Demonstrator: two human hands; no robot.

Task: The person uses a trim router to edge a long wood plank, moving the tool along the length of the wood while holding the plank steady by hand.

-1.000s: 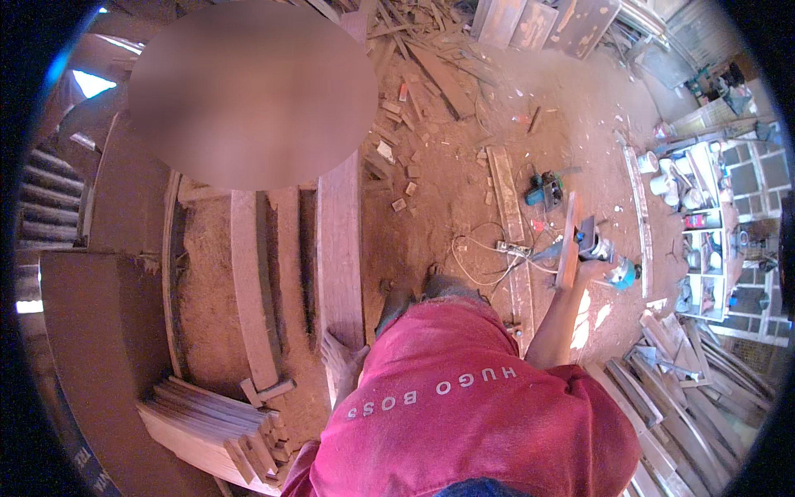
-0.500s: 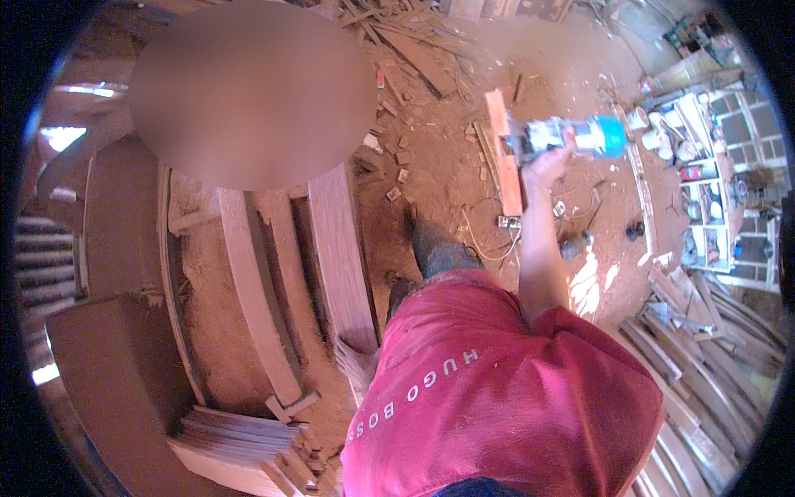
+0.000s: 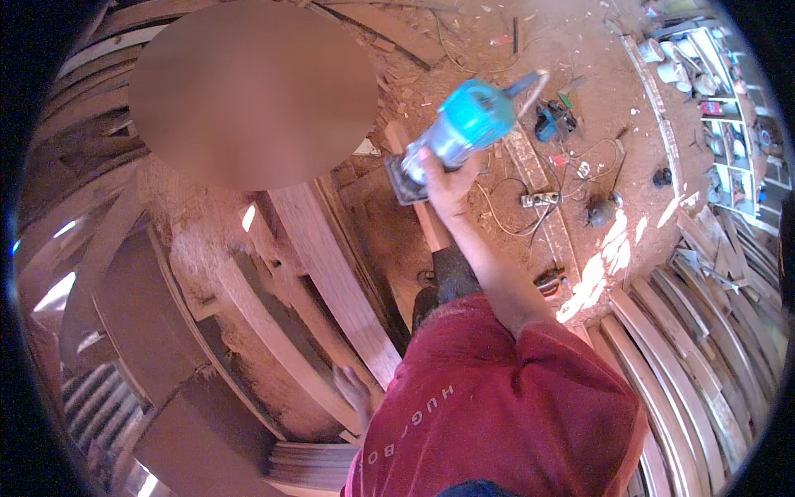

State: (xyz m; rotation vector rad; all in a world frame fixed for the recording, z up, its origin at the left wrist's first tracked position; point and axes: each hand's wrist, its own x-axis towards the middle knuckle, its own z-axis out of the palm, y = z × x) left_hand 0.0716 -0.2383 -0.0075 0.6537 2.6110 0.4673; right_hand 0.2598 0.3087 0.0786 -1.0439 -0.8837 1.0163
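Note:
My right hand (image 3: pixel 451 184) is closed around the body of a trim router (image 3: pixel 476 116) with a bright blue top. The router is tilted, its dark square base plate (image 3: pixel 407 180) toward the left. A reddish wooden strip (image 3: pixel 428 225) runs along the base and appears to move with it. My left hand (image 3: pixel 354 393) hangs low beside my shirt, fingers stretched out near the curved wooden beam (image 3: pixel 281 335). Whether it touches the beam I cannot tell. A wide pale plank (image 3: pixel 335 277) lies between the left hand and the router.
On the dusty floor lie a power strip (image 3: pixel 540 200) with cords, a blue power tool (image 3: pixel 553 122) and a long board (image 3: pixel 538 170). Curved timbers (image 3: pixel 662 356) are stacked at right. Cluttered white shelves (image 3: pixel 730 149) stand beyond. A blurred oval hides the upper left.
My right hand has brought the router left and nearer the planks, turning it so its blue top points up and right. The view has turned. My left hand remains low by the beams.

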